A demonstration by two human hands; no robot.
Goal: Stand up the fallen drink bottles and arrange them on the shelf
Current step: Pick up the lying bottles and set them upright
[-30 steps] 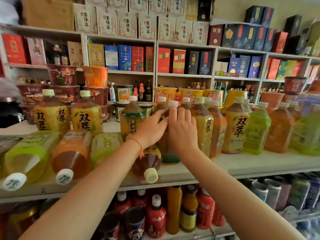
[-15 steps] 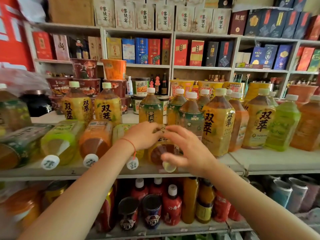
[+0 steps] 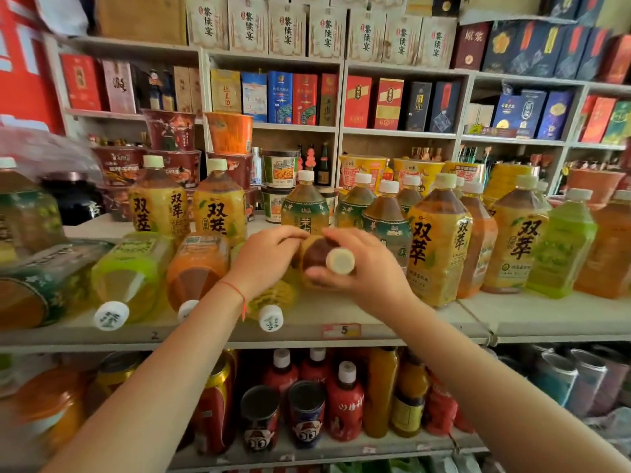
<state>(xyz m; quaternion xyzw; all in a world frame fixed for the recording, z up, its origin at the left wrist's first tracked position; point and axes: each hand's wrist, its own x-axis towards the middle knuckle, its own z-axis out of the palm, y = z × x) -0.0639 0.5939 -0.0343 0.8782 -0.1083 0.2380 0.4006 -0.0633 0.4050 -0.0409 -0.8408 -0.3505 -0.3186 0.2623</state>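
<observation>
Many bottles (image 3: 438,240), crowded shop shelf (image 3: 375,315)

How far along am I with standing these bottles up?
Partly done. Many bottles stand upright on the shelf. Both hands, left and right, grip a brown bottle mid-lift. At least four fallen bottles remain on the left.

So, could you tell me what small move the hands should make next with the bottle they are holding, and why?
Probably tip it upright. Both the left hand and the right hand grip the brown tea bottle, which lies on its side, its cap pointing out towards the camera. Standing bottles fill the shelf just to its right, so swinging the cap upward would likely set it beside them.
</observation>
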